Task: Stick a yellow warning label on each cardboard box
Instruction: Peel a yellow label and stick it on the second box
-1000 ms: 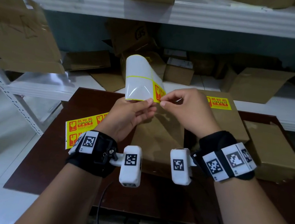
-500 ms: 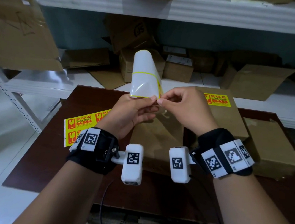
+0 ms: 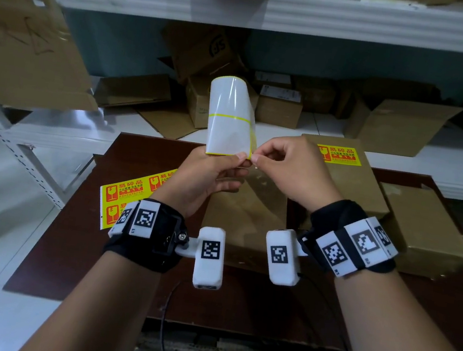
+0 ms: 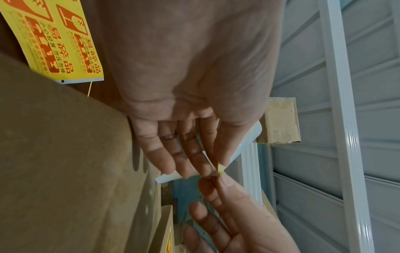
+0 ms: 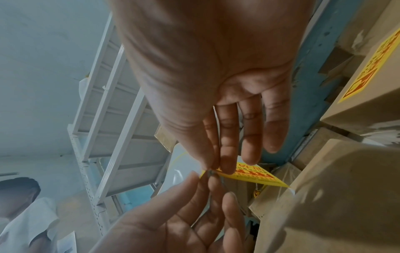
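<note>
above the brown table (image 3: 76,243), left hand (image 3: 203,180) palm-up, fingers gripping the white backing sheet (image 3: 230,117), held upright. right hand (image 3: 292,171) pinches the yellow label (image 5: 249,174) corner at the sheet's lower right edge. unlabelled cardboard box (image 3: 248,215) lies below both hands.

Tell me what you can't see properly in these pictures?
- Head view: the printed face of the label sheet points away; only its white back shows.
- Head view: the left hand covers part of the spare labels on the table.
- Right wrist view: small writing on the yellow label is too blurred to read.
</note>
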A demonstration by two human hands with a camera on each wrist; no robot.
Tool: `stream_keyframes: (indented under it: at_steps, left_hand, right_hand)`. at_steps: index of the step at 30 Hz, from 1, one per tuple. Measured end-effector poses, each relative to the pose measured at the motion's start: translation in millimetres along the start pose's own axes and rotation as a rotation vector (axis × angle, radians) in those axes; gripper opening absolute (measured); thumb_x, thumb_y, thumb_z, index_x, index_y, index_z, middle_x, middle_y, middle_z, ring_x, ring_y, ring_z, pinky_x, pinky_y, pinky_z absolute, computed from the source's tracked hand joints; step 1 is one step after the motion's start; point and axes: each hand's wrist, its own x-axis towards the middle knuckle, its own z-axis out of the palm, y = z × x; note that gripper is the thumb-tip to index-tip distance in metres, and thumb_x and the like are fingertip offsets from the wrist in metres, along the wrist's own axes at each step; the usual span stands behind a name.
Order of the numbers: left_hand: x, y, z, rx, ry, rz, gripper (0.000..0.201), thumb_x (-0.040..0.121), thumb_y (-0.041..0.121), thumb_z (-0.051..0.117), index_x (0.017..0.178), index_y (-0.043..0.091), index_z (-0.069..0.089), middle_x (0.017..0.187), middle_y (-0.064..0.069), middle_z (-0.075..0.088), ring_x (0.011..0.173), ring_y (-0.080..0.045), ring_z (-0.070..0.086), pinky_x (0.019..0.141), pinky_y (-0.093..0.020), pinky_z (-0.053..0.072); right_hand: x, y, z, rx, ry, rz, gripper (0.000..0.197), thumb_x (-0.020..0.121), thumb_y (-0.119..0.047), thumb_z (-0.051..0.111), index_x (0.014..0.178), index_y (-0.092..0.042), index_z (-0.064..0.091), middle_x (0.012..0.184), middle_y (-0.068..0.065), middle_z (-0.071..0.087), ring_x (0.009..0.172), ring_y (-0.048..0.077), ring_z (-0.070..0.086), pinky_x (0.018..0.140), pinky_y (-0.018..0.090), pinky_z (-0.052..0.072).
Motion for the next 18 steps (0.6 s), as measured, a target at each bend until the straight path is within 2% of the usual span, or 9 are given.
stream_keyframes:
  at_steps: [6, 10, 15, 18]
  left_hand:
    - [-2.3, 0.6, 3.1, 0.009, -0.014, 0.023, 0.013, 0.093, 0.012, 0.065, 0.104, 0.008, 0.070, 0.090, -0.005, 0.071, 0.087, -0.020, 0.065, 0.072, -0.032, 0.051]
    - [-3.4, 0.3, 5.6, 0.012, -0.020, 0.032, 0.033, 0.087, 0.019, 0.074, 0.116, 0.004, 0.066, 0.099, -0.009, 0.069, 0.088, -0.018, 0.065, 0.072, -0.031, 0.051]
    - [-3.6, 0.9, 7.3, -0.015, -0.048, 0.035, 0.029, 0.087, 0.017, 0.072, 0.113, 0.008, 0.064, 0.097, -0.006, 0.068, 0.084, -0.014, 0.066, 0.072, -0.032, 0.052]
    - [-4.2, 0.8, 7.1, -0.020, -0.083, 0.042, 0.021, 0.087, 0.018, 0.071, 0.107, 0.013, 0.065, 0.097, -0.005, 0.068, 0.087, -0.015, 0.066, 0.072, -0.031, 0.051]
  right_hand:
    - [0.1, 0.3, 2.9, -0.006, 0.004, 0.010, 0.012, 0.086, -0.027, 0.073, 0.075, -0.029, 0.073, 0.071, -0.012, 0.069, 0.066, 0.000, 0.061, 0.060, 0.015, 0.041]
    - [0.4, 0.4, 3.7, -0.015, 0.004, 0.015, 0.010, 0.087, -0.026, 0.072, 0.077, -0.029, 0.074, 0.072, -0.012, 0.069, 0.067, 0.000, 0.061, 0.058, 0.012, 0.039]
    - [1.3, 1.9, 7.0, 0.012, 0.009, 0.009, 0.009, 0.086, -0.025, 0.073, 0.077, -0.026, 0.075, 0.074, -0.011, 0.071, 0.071, 0.004, 0.065, 0.063, 0.019, 0.046]
    - [1.8, 2.8, 7.9, 0.014, 0.008, -0.005, 0.014, 0.087, -0.025, 0.072, 0.074, -0.029, 0.072, 0.071, -0.014, 0.068, 0.071, 0.004, 0.064, 0.064, 0.023, 0.045]
